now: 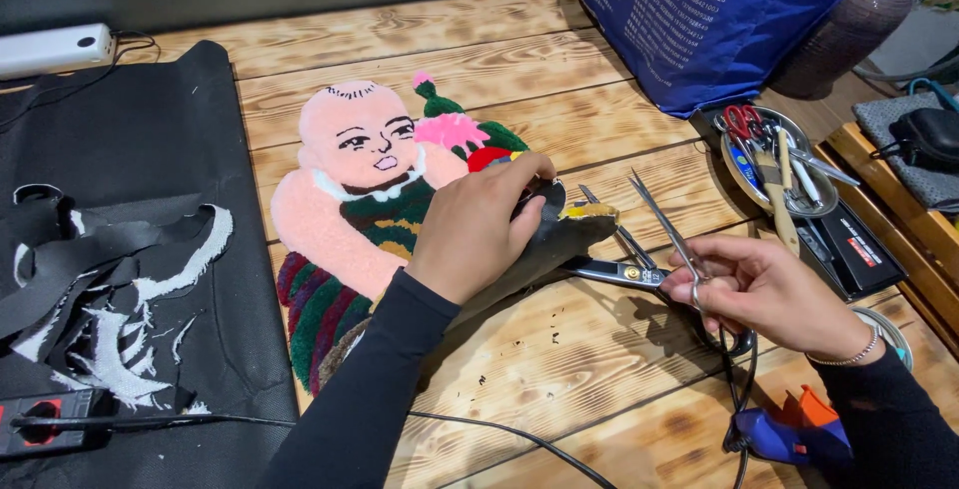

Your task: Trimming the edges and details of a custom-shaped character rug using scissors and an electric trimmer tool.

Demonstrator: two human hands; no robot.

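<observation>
A tufted rug piece (pixel 350 199) shaped like a bald pink figure in green and red lies on the wooden table (pixel 559 349). My left hand (pixel 479 224) presses on its right side and folds back the edge, showing the grey backing (pixel 549 239). My right hand (pixel 764 284) holds slim silver tweezers (pixel 664 224), tips pointing up and left, a short way from the folded edge. Large black-handled scissors (pixel 614 269) lie open on the table between my hands.
Black fabric with white trimmed scraps (pixel 120 279) covers the left. A round tray of tools (pixel 779 164), a blue bag (pixel 699 19), a brown vase (pixel 849 24), a blue and orange glue gun (pixel 789 434) and cables sit on the right.
</observation>
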